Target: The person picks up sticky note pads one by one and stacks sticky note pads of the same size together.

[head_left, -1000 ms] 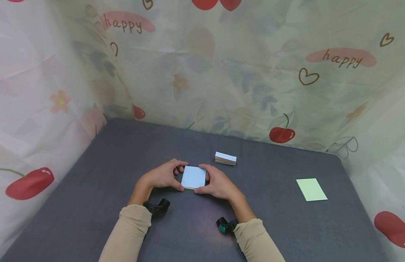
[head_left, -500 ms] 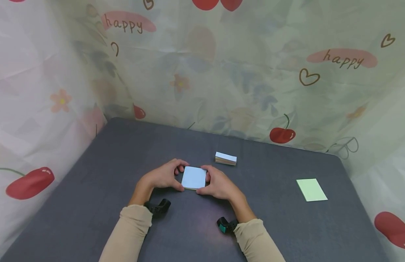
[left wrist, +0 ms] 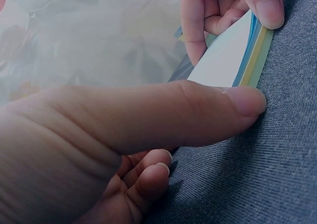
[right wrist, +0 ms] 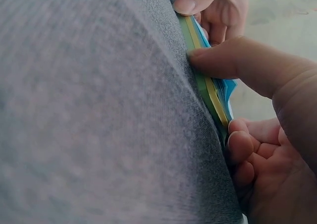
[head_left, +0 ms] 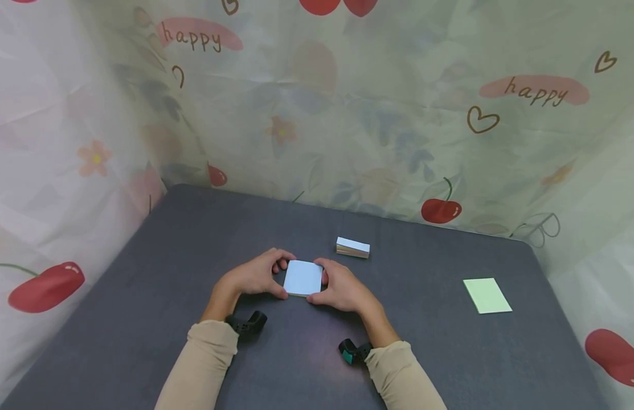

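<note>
A square stack of sticky notes (head_left: 302, 278) lies on the dark table, pale blue on top. From the wrist views, its edge shows blue, yellow and green layers, with the blue sheets (right wrist: 228, 92) fanned a little at one side. My left hand (head_left: 256, 276) grips the stack's left side, thumb at the near edge and a finger at the far edge. On the opposite side my right hand (head_left: 342, 287) holds it the same way, with its thumb (right wrist: 213, 60) pressed to the near edge. The other fingers of both hands are curled loosely beside the stack.
Behind the hands stands a small narrow block of paper (head_left: 353, 248) with a pale top and tan side. A light green square of notes (head_left: 487, 296) lies at the right. A printed curtain (head_left: 337, 142) borders the grey table (head_left: 275, 364) at the back and sides.
My right thumb and fingertip have slid very slightly to the right along the stack's edges. The left hand and the stack stay almost still.
</note>
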Action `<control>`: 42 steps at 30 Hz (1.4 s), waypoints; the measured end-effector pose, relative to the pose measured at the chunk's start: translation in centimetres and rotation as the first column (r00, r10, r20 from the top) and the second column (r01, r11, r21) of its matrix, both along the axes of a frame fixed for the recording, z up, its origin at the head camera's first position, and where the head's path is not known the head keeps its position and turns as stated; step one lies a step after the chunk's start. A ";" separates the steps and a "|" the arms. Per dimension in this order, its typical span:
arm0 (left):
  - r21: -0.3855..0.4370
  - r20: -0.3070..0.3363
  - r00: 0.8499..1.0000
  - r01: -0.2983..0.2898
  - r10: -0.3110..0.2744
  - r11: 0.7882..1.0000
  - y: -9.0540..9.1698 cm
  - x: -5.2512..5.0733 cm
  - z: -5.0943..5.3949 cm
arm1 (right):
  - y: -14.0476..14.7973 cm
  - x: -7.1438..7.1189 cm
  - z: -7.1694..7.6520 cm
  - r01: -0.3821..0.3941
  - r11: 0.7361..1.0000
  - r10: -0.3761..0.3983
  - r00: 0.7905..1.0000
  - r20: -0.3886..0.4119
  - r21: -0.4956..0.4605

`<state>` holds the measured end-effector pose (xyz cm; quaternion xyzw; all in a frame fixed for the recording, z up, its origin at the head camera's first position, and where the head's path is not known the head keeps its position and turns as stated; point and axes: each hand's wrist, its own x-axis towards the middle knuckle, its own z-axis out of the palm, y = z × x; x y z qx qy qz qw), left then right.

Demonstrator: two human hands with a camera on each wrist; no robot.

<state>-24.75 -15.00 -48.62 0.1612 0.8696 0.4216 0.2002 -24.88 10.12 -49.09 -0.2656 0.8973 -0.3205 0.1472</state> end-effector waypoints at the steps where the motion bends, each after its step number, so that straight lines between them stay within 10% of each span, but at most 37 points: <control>1: 0.002 -0.002 1.000 0.000 0.000 1.000 0.0 -0.1 0.1 | 0.0 0.0 0.1 -0.001 1.000 0.001 1.000 -0.008 -0.004; 11: -0.005 -0.002 1.000 -0.002 0.002 1.000 0.0 -0.3 -0.4 | -0.3 0.7 1.0 0.022 0.997 -0.024 0.999 0.024 0.072; 20: -0.004 -0.021 1.000 0.001 -0.001 1.000 0.2 -0.3 -0.5 | -0.1 2.0 2.9 0.067 0.989 -0.044 0.985 -0.165 0.134; 32: -0.018 -0.056 0.998 -0.007 0.006 1.000 0.1 -0.3 -0.7 | 1.2 1.6 3.1 0.221 0.960 -0.074 0.796 -0.601 0.173; 42: -0.011 -0.047 0.999 -0.011 0.011 1.000 0.1 -0.3 -0.5 | 4.5 0.5 3.1 0.322 0.888 -0.095 0.827 -0.554 0.329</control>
